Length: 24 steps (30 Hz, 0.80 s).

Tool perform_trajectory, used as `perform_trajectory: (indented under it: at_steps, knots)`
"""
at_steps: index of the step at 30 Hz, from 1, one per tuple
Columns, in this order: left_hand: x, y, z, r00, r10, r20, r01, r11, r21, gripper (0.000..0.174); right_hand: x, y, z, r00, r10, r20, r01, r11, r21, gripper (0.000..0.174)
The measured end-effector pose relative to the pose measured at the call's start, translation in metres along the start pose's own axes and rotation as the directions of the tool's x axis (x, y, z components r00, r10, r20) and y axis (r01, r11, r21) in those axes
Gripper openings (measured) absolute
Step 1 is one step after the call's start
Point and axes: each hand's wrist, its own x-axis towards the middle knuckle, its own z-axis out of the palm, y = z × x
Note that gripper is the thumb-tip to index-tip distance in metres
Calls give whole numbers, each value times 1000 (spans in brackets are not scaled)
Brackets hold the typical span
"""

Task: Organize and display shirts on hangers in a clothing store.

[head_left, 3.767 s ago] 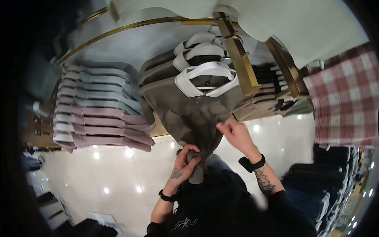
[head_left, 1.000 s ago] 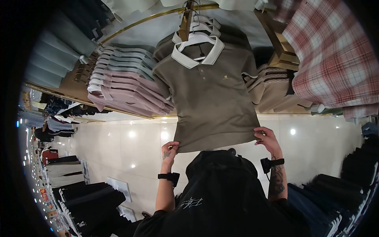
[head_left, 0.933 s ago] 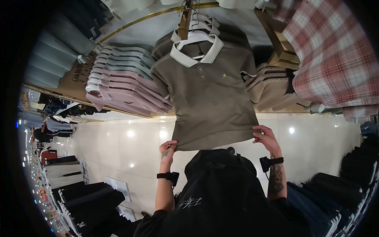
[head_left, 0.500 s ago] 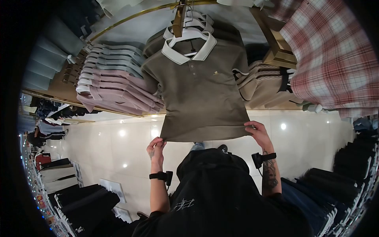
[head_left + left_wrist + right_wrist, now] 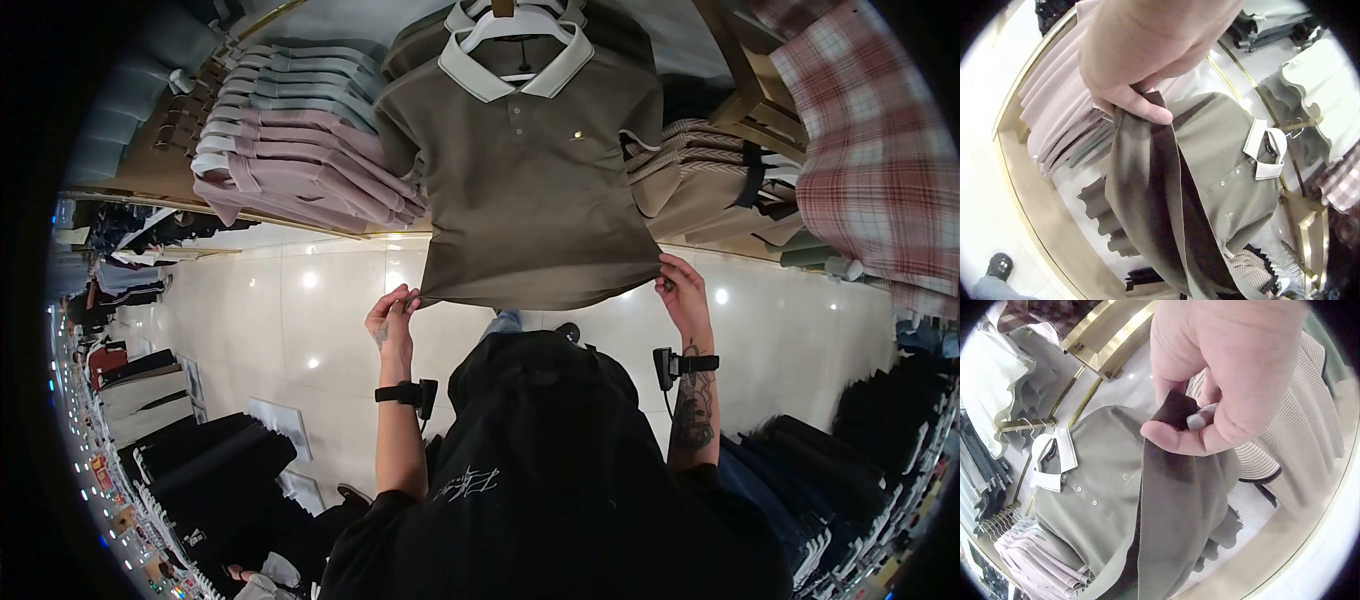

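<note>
A brown polo shirt (image 5: 530, 200) with a white collar hangs from a white hanger (image 5: 515, 27) at the front of its rail. My left hand (image 5: 393, 318) pinches the hem's left corner, and my right hand (image 5: 686, 298) pinches the right corner, so the hem is stretched wide between them. In the left wrist view, thumb and fingers of the left hand (image 5: 1147, 62) grip the edge of the polo shirt (image 5: 1222, 169), with the hem parted below. The right wrist view has the right hand (image 5: 1229, 381) gripping the shirt's other corner; a small pale tag shows beside the fingers.
Pink and pale blue shirts (image 5: 300, 170) hang in a row on the left, striped beige knits (image 5: 690, 165) on the right. Beyond those hangs a red plaid garment (image 5: 880, 160). Dark trousers (image 5: 215, 465) hang on racks behind, on both sides. A brass bracket (image 5: 765, 100) juts out at upper right.
Earlier the left hand held the bunched shirt while the right was free; then both spread the hem. Since half a second ago the hem has been drawn wider and its opening parts slightly.
</note>
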Motion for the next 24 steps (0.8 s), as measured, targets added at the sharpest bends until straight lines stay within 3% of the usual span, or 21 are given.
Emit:
perform_trajectory:
  at_steps: [5,8,11,14,17,24]
  knots:
    - [4,6,4,993,-64,104,61,998,31,17,-2,-6,6,1000,-23,-18,24,999,38,29]
    - [4,10,8,974,-90,207,26,956,292,15,1,-8,7,999,-24,-27,25,998,61,28]
    - [2,14,15,961,-105,256,-54,837,544,18,2,-10,7,999,-28,-41,31,997,66,28]
    - [11,-1,6,936,-56,347,-197,735,649,22,4,-11,8,998,-34,-54,37,997,66,28]
    - [21,-16,1,904,16,427,-304,726,617,25,7,-10,8,998,-47,-52,52,994,91,28]
    - [-2,15,26,881,-42,472,-392,493,777,29,14,-15,16,993,-91,-78,100,988,119,28]
